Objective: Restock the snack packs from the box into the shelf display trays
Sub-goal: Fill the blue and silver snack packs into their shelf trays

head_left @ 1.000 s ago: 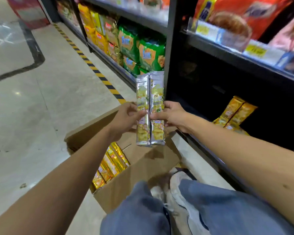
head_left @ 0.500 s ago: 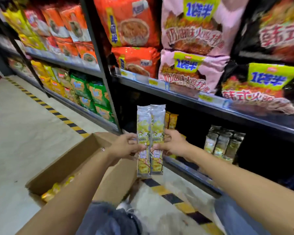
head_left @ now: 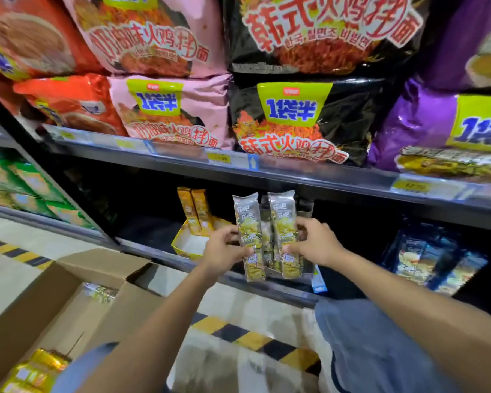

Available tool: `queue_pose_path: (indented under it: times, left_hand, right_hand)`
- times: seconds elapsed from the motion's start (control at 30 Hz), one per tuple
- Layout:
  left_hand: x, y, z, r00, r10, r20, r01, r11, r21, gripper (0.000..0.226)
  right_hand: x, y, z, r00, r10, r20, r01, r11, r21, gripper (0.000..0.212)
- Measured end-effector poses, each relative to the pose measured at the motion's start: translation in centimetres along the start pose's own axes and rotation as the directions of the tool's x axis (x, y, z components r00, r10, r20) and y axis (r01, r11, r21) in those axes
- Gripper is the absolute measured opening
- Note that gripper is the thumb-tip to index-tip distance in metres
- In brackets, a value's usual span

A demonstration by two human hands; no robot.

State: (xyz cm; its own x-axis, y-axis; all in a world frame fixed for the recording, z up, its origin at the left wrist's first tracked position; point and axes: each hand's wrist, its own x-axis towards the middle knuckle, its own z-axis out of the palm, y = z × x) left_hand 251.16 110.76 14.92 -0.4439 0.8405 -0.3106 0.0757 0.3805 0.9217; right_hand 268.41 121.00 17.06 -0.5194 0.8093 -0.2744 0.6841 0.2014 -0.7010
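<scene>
Twelve o'clock: the large black noodle bag (head_left: pixel 323 38) shouts 韩式火鸡拌面 in red. Just below, a smaller black noodle bag (head_left: pixel 295 123) carries 1袋半 on a lime label, with the same red title. Ten o'clock, the pink noodle bag (head_left: pixel 165 117) also shows 1袋半. Three o'clock, the purple noodle bag (head_left: pixel 417 129) has it cut off. Centre: the slim silver-and-yellow snack packs (head_left: pixel 248 222) read 乐吧. The yellow shelf price tags (head_left: pixel 221 158) are too blurred.

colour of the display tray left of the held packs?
Yellow outside, white inside: the display tray, best seen in the head view.
</scene>
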Motion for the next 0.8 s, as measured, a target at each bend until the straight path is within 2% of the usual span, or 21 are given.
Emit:
queue_pose_path:
  times: [0.07, 0.13, 0.2, 0.33, 0.4, 0.47, 0.57, 0.7, 0.8]
  left_hand:
    - [1.6, -0.1, 1.6, 0.999, 0.032, -0.025, -0.032, 0.999, 0.000, 0.037]
    - [3.4, -0.9, 2.6, 0.996, 0.076, -0.052, -0.074, 0.997, 0.025, 0.037]
    - [4.9, -1.4, 3.2, 0.993, 0.097, -0.060, -0.095, 0.995, 0.032, 0.039]
    - [7.3, -2.9, 4.0, 0.995, 0.080, -0.057, -0.079, 0.997, 0.010, 0.033]
    - [8.3, -4.0, 4.4, 0.997, 0.051, -0.066, -0.052, 0.999, -0.007, 0.037]
    - [9.4, -5.0, 4.8, 0.996, 0.040, -0.074, -0.039, 0.999, 0.009, 0.029]
    - [10.8, -6.3, 5.2, 0.995, 0.052, -0.083, -0.048, 0.998, 0.045, 0.030]
    - [11.9, -7.0, 5.4, 0.995, 0.085, -0.052, -0.083, 0.996, 0.036, 0.036]
    - [12.3, -6.9, 5.5, 0.997, 0.070, -0.035, -0.071, 0.997, -0.026, 0.025]
  right_hand:
    - [0.7, 1.9, -0.6, 0.999, 0.037, -0.024, -0.039, 0.997, -0.068, 0.031]
    - [1.5, 3.4, -0.7, 0.991, 0.094, -0.097, -0.101, 0.993, -0.065, 0.033]
    - [2.5, 5.0, -0.6, 0.975, 0.165, -0.146, -0.171, 0.985, -0.033, 0.024]
    - [5.1, 7.1, 0.4, 0.957, 0.261, -0.127, -0.270, 0.961, -0.061, 0.030]
    - [6.0, 7.6, 1.1, 0.945, 0.305, -0.120, -0.310, 0.950, -0.026, 0.029]
    - [6.6, 8.0, 2.0, 0.933, 0.337, -0.125, -0.338, 0.941, 0.008, 0.029]
    - [7.3, 8.4, 3.0, 0.936, 0.332, -0.119, -0.334, 0.942, -0.002, 0.039]
    - [8.5, 9.5, 4.5, 0.946, 0.309, -0.096, -0.312, 0.950, -0.018, 0.027]
    - [9.2, 10.0, 5.2, 0.948, 0.307, -0.088, -0.310, 0.950, -0.031, 0.035]
